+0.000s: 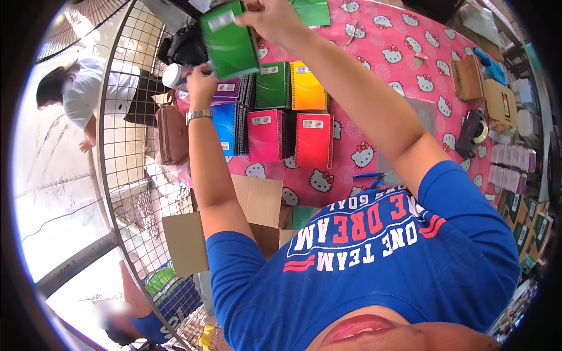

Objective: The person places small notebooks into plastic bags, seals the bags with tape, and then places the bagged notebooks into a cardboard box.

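My right hand (263,17) grips a green spiral notebook (231,44) by its upper right edge, holding it tilted above the table's far side. My left hand (201,83), with a watch on the wrist, is closed beside the notebook's lower left corner; what its fingers hold, if anything, is hidden. Below the raised notebook lie stacks of spiral notebooks in two rows: purple (227,89), green (272,85) and yellow (308,86) behind, blue (227,130), pink (264,134) and red (313,140) nearer me.
A pink patterned cloth (366,155) covers the table. An open cardboard box (257,196) stands below its near edge. A brown bag (172,134) and white-lidded container (172,76) are at left, by a wire grid (126,96). Tape (480,133) lies right. Two people are beyond the grid.
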{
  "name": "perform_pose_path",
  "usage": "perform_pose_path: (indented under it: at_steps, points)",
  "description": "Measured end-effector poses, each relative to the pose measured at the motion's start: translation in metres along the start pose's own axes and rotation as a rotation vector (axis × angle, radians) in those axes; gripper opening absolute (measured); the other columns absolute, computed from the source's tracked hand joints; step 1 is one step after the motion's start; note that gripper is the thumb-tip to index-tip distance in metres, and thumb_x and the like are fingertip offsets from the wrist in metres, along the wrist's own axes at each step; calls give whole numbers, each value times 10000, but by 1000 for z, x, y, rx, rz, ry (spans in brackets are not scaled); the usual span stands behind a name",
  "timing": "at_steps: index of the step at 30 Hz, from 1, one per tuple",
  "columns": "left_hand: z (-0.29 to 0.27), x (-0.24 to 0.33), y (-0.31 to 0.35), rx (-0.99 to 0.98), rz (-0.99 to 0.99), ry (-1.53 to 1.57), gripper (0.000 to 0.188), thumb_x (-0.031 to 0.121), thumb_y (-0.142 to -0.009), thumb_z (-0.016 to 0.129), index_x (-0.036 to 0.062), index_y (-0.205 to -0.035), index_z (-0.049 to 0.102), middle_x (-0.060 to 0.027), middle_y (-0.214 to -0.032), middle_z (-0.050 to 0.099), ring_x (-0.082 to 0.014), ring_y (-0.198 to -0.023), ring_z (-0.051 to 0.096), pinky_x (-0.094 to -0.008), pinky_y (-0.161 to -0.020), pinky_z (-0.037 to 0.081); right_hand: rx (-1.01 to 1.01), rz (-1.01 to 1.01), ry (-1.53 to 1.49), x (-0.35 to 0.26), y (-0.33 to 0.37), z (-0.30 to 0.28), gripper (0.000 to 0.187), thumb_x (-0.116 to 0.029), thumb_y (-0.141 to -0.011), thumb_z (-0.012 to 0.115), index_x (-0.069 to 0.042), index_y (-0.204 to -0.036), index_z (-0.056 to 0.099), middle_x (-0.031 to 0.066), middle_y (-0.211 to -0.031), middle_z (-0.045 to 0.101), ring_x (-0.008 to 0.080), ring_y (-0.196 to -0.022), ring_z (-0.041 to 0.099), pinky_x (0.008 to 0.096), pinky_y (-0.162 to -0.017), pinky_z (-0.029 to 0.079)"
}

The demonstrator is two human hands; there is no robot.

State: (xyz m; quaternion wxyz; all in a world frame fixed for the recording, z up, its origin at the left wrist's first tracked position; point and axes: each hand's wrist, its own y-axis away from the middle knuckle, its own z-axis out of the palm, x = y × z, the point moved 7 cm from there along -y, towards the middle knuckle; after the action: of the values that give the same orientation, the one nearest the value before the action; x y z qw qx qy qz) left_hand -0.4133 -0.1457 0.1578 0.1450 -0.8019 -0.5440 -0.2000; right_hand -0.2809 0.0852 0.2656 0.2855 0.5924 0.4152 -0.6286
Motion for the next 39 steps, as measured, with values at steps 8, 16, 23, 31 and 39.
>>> perform_pose_path:
  at_steps: [8, 16, 23, 31, 39]
  points:
    - [3, 101, 61, 42, 245, -422, 501, 417, -753, 687, 82, -1119, 617, -168, -1183, 567, -368, -1080, 550, -438, -851, 477, -13, -17, -265, -21, 4, -23, 290, -233, -748, 696, -12, -927, 638, 120, -798, 654, 212, -742, 626, 330, -690, 495]
    - [-71, 149, 154, 640, 667, -184, 217, 18, -757, 610, 64, -966, 645, -176, -1282, 487, -345, -1008, 601, -414, -845, 480, 157, 422, 807, 131, 131, -89, 468, -327, -778, 670, -38, -1124, 544, 215, -1155, 502, 384, -1116, 488, 464, -914, 427]
    - [62, 50, 277, -38, -217, 1373, 137, -72, -837, 555, 30, -926, 581, -127, -1099, 586, -229, -1138, 517, -307, -1002, 379, 190, 325, 657, 115, 101, -71, 497, -221, -747, 703, -9, -1145, 494, 239, -1140, 519, 415, -1099, 500, 473, -913, 438]
    - [90, 73, 339, -189, -306, 2012, 379, 247, -881, 506, 15, -1181, 510, -140, -1169, 558, -271, -1084, 563, -412, -936, 474, 48, 27, 487, 79, 53, -66, 428, -181, -756, 693, -13, -1111, 522, 175, -972, 601, 272, -882, 601, 384, -782, 486]
    - [81, 74, 341, 94, -561, 1965, 641, 606, -883, 477, 64, -1224, 495, -110, -1201, 541, -236, -1100, 541, -396, -943, 455, -571, 411, -171, 11, 150, -12, 501, -175, -720, 711, -5, -1146, 510, 202, -999, 611, 284, -889, 625, 383, -803, 502]
